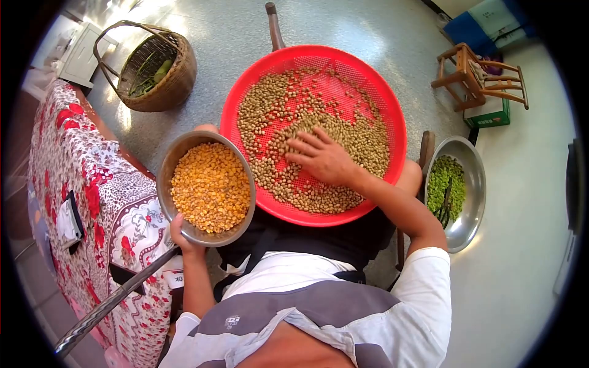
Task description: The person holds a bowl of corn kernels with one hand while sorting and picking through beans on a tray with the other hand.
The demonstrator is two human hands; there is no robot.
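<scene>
My left hand (184, 235) grips a metal bowl (211, 240) by its near rim, the thumb pressed along the outer side. Yellow-orange kernels (211, 187), which look like corn, fill much of this bowl. To its right, a big round red plastic sieve (229, 126) rests over my lap. Greenish-brown beans or seeds (362, 141) are spread across the mesh, thinner at the far side where red shows through. My right hand (325, 158) lies palm down on them with fingers spread, holding nothing that I can see. Its palm side is hidden.
A metal basin (473, 202) with green pieces and a dark tool stands at the right. Far left is a wicker basket (165, 86); nearer, a flowered tablecloth (92, 178) covers a table. A wooden chair (469, 76) is at the upper right. A patterned pole (123, 291) crosses the lower left.
</scene>
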